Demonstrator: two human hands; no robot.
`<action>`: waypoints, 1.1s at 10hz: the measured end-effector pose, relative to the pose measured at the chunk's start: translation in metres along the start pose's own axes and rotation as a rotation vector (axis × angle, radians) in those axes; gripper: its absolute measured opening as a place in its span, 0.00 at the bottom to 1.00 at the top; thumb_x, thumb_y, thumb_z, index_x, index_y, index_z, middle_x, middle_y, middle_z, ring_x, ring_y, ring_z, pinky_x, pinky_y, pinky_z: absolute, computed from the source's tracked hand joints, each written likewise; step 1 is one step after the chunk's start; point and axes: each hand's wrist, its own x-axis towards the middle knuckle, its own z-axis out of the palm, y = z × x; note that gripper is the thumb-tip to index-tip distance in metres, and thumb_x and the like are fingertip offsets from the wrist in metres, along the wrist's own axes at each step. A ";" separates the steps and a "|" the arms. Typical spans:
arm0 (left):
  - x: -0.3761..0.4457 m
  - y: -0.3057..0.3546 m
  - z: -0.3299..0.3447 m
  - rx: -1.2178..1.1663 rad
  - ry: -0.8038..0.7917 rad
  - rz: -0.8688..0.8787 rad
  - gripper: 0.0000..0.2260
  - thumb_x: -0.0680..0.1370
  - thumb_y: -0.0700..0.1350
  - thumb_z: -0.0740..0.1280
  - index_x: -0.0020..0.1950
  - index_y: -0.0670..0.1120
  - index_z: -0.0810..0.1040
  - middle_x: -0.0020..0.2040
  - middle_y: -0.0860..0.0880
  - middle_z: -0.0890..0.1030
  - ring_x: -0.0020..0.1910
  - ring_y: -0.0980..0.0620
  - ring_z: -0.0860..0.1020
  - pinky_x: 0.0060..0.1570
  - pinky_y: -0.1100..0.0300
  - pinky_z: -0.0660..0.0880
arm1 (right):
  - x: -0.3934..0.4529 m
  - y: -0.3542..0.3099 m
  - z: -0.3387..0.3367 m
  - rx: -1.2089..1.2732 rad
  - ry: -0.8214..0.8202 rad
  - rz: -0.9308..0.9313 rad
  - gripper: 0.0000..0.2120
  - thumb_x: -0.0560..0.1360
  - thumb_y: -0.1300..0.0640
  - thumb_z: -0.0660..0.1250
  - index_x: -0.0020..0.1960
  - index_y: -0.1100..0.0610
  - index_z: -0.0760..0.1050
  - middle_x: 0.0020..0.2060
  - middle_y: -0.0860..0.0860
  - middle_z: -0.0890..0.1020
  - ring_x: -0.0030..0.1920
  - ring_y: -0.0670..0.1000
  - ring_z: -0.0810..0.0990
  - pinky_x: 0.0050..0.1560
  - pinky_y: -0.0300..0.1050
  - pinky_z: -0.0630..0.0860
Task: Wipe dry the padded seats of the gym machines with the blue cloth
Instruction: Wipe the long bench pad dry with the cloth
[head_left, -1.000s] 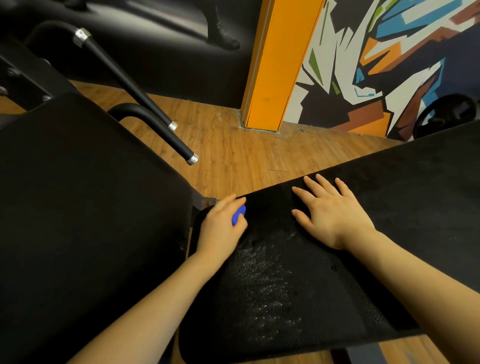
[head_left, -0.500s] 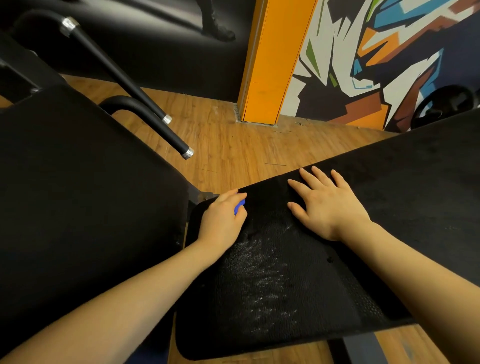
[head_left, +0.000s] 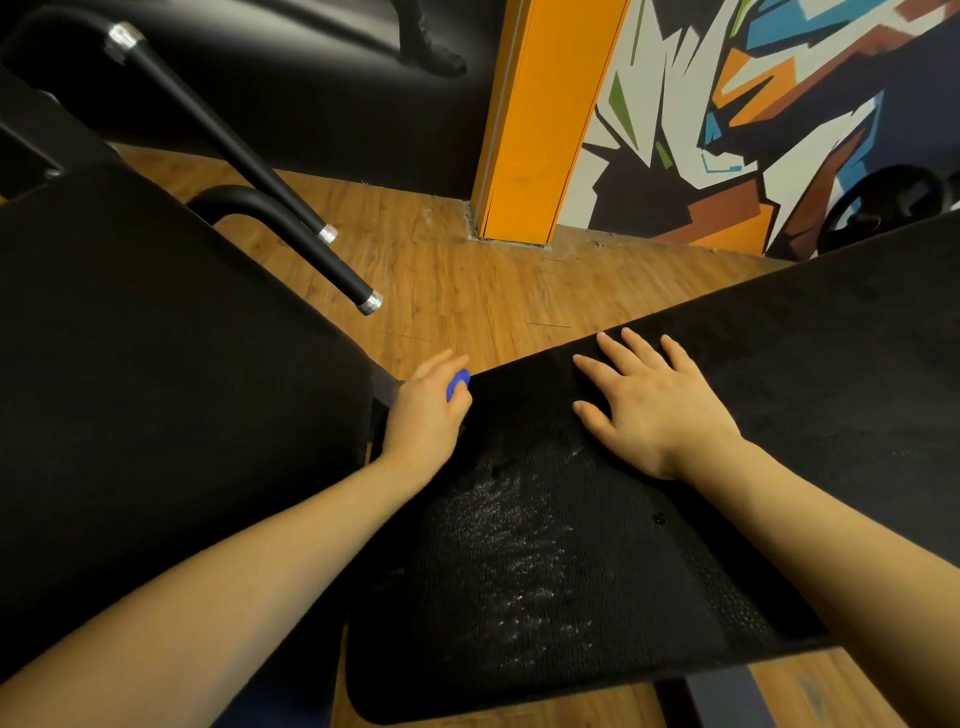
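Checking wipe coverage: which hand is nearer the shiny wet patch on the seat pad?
Right. The right hand lies flat on the seat pad, just beyond the wet patch. The left hand grips the blue cloth at the pad's left corner, slightly farther off.

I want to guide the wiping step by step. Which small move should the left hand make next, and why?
Probably draw the left hand, which grips the blue cloth at the padded seat's far corner, back toward the body: shiny wet streaks lie there. The right hand rests flat on the seat.

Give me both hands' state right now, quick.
Left hand: grips the blue cloth at the padded seat's far corner.
Right hand: open, fingers spread flat on the seat, holding nothing.
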 end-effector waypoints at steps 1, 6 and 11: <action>0.014 0.003 0.007 0.018 0.026 -0.080 0.18 0.81 0.41 0.60 0.71 0.44 0.72 0.73 0.46 0.70 0.71 0.50 0.67 0.67 0.62 0.60 | 0.000 0.000 0.000 -0.002 0.005 -0.001 0.30 0.81 0.37 0.45 0.80 0.46 0.49 0.79 0.52 0.49 0.79 0.53 0.43 0.76 0.56 0.40; -0.062 -0.009 -0.012 0.058 -0.193 0.051 0.21 0.81 0.40 0.62 0.74 0.49 0.68 0.75 0.55 0.64 0.74 0.56 0.61 0.69 0.65 0.56 | -0.001 -0.002 -0.001 -0.011 -0.005 -0.004 0.29 0.81 0.38 0.45 0.80 0.46 0.48 0.79 0.52 0.48 0.79 0.54 0.43 0.76 0.56 0.40; 0.000 -0.012 0.000 0.127 -0.031 -0.128 0.19 0.82 0.42 0.60 0.74 0.45 0.69 0.75 0.48 0.66 0.71 0.49 0.67 0.67 0.57 0.64 | 0.000 -0.001 0.000 -0.007 0.004 -0.005 0.30 0.81 0.38 0.45 0.80 0.46 0.49 0.79 0.52 0.49 0.79 0.54 0.44 0.76 0.57 0.41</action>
